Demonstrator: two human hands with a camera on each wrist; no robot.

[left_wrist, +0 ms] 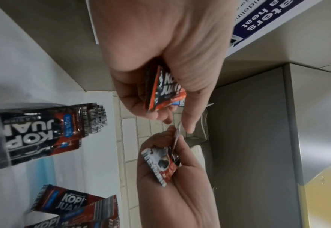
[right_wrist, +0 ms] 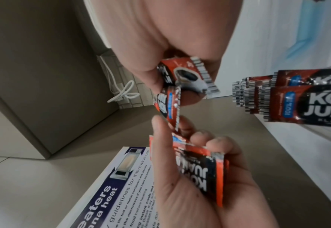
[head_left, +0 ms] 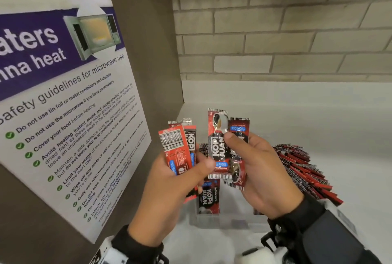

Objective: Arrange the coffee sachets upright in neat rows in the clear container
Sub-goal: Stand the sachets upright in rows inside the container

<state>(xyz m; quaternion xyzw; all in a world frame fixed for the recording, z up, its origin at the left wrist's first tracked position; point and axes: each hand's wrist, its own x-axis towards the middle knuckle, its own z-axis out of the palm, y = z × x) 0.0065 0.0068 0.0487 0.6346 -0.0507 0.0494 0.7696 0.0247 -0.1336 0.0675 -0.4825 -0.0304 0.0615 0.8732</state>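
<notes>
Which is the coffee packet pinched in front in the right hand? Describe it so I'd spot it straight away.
Start at the big microwave safety poster on the left, then look right to the two hands over the white counter. The right hand holds two sachets; the front sachet sits under the thumb. Its KOPI JUAN lettering faces the camera, turned sideways, whereas its neighbour behind is mostly hidden.

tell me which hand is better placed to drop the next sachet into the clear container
Probably the right hand: its front sachet is pinched apart from the rest, above the clear container. The left hand grips a bunched stack off to the side.
</notes>
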